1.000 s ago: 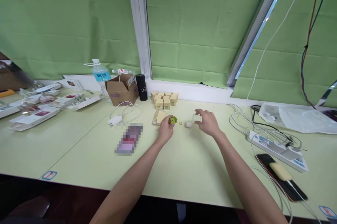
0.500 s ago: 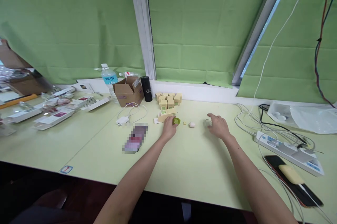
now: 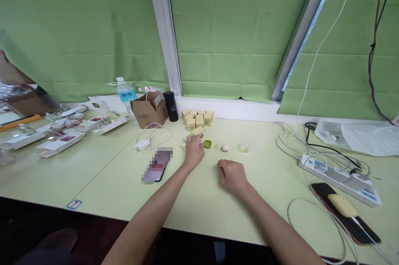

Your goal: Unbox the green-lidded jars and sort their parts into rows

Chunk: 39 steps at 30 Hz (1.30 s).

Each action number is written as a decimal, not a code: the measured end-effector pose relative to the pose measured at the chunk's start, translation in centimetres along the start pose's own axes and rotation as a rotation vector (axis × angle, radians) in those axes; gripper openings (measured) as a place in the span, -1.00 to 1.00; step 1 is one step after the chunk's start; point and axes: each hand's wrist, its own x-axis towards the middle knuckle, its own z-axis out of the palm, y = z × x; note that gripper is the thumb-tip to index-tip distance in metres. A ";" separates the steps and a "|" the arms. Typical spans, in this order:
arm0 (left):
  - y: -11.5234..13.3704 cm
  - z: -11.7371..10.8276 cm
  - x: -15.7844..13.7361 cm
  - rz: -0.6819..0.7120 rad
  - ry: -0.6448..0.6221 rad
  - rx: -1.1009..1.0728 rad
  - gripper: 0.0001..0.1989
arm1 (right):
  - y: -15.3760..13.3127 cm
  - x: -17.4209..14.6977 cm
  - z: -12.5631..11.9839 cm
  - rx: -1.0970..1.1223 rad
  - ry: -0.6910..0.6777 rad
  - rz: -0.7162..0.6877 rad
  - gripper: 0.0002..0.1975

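Note:
My left hand point(image 3: 194, 151) reaches across a small pale-yellow carton point(image 3: 197, 131), its fingers closed at the carton's near side and partly covering it. A white flap shows beside this hand. Just right of it, a small green square case point(image 3: 207, 144) rests on the table. In a row beyond the case lie a tiny yellow piece point(image 3: 216, 146), a small pinkish-white rounded piece point(image 3: 225, 148) and a clear plastic cover point(image 3: 244, 147). My right hand point(image 3: 232, 174) is low over the table in front of that row, fingers curled together; what they hold, if anything, is too small to name.
Several small yellow boxes point(image 3: 198, 119) stand behind. Left of them are a black flask point(image 3: 170, 106), an open cardboard box point(image 3: 150, 111) and a water bottle point(image 3: 126, 95). A phone point(image 3: 157, 165) lies left; a power strip point(image 3: 339, 180) and cables lie right.
My left hand has let go of the green case and shifted left to the yellow carton. My right hand has left the clear cover, moving left and nearer, its fingers now curled.

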 end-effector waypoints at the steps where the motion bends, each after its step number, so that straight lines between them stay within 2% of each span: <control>1: 0.1 -0.7 0.3 0.017 0.043 0.095 -0.50 | -0.3 0.0 0.2 -0.007 -0.030 -0.006 -0.85; 3: 0.0 -2.0 1.2 -0.003 0.060 0.272 -0.42 | -0.6 0.1 0.4 -0.013 -0.062 -0.005 -0.86; 6: -0.6 -2.9 2.7 -0.079 -0.080 0.437 -0.35 | -0.6 0.3 0.7 -0.004 -0.074 0.003 -0.87; 9: -1.4 -2.9 3.4 -0.138 -0.181 0.508 -0.39 | -0.3 0.2 0.9 0.020 -0.071 0.011 -0.87; 15: -1.5 -3.2 2.8 -0.215 -0.109 0.614 -0.48 | -0.2 0.1 0.9 0.054 -0.069 0.010 -0.86; 22: -1.4 -5.0 3.5 -0.231 -0.251 0.647 -0.40 | -0.4 0.2 0.5 0.071 -0.101 0.022 -0.78; 27: -2.0 -6.0 5.8 -0.277 -0.338 0.560 -0.29 | -0.6 0.2 0.3 0.068 -0.132 0.014 -0.74; 31: -2.6 -6.0 9.0 -0.279 -0.285 0.499 -0.30 | -0.6 0.2 0.2 0.084 -0.130 0.018 -0.73; 34: -3.1 -5.6 11.3 -0.266 -0.230 0.496 -0.22 | -0.6 0.2 0.2 0.095 -0.115 0.017 -0.73; 39: -4.3 -4.4 13.4 -0.189 -0.272 0.533 -0.13 | -0.4 0.2 0.6 0.106 -0.109 0.004 -0.73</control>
